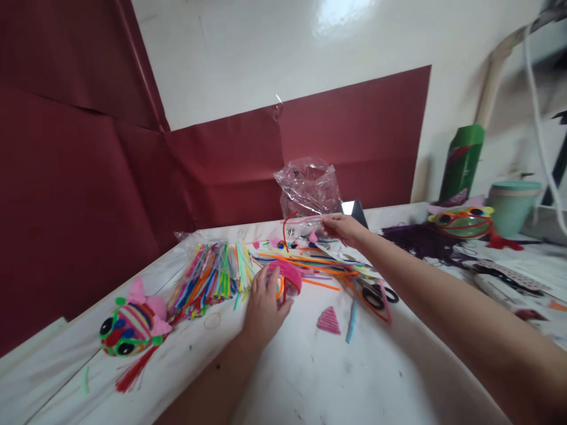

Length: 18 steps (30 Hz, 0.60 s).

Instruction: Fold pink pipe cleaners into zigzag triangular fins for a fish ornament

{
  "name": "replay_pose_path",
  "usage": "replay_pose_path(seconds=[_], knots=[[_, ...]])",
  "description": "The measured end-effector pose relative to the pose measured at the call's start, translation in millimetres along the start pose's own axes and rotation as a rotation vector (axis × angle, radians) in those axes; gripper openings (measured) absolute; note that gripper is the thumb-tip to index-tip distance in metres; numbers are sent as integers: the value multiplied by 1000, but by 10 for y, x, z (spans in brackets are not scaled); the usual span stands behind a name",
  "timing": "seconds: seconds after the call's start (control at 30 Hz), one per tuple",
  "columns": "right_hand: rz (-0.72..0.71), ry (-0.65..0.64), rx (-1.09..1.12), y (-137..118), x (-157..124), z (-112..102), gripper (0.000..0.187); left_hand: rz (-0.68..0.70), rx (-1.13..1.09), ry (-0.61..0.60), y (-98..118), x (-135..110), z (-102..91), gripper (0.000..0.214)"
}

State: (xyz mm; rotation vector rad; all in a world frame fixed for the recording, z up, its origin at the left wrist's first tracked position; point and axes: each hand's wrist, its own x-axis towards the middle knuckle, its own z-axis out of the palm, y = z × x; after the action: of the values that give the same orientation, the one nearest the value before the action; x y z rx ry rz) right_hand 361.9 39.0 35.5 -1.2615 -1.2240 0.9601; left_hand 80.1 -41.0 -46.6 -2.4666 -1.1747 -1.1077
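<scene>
Pink fuzzy piece (290,271) is partly hidden by the left hand (263,300).

Head view, forward and down across the nearby white table (305,381)

A person's left hand (263,304) and right hand (343,229), both bare and slim-fingered, lead into slender forearms, uncovered as far as I can see. A single small dark dot marks the left forearm (230,378); the right forearm (434,295) broadens smoothly from a narrow wrist. Fingernails blur at this distance.
</scene>
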Motion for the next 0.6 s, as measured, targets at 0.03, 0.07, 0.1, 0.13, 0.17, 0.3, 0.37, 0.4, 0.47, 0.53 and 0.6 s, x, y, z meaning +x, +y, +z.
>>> replay_pose_path(seconds=[0.03,0.07,0.1,0.13,0.17,0.3,0.37,0.4,0.47,0.53,0.6], knots=[[13,-4,43,0,-66,-59,31,1,1,4,-9,4,7,65],[26,-9,83,3,-133,-115,31,1,1,8,-17,6,14,65],[39,-16,120,9,-200,-168,31,2,3,13,-23,6,19,65],[49,-23,154,16,-266,-218,31,6,7,20,-27,5,22,65],[57,-31,185,25,-330,-265,31,10,11,28,-31,2,25,65],[69,-54,288,61,-578,-414,28,36,45,17,-55,9,43,65],[65,-66,332,78,-695,-453,18,31,70,-6,-78,45,67,65],[61,-73,352,88,-752,-463,13,27,82,-19,-90,75,83,65],[52,-91,388,111,-861,-464,13,13,96,-48,-104,159,111,64],[41,-108,410,142,-965,-443,15,-14,93,-77,-85,265,117,62],[28,-118,416,180,-1070,-400,12,-76,42,-65,-14,374,86,61]])
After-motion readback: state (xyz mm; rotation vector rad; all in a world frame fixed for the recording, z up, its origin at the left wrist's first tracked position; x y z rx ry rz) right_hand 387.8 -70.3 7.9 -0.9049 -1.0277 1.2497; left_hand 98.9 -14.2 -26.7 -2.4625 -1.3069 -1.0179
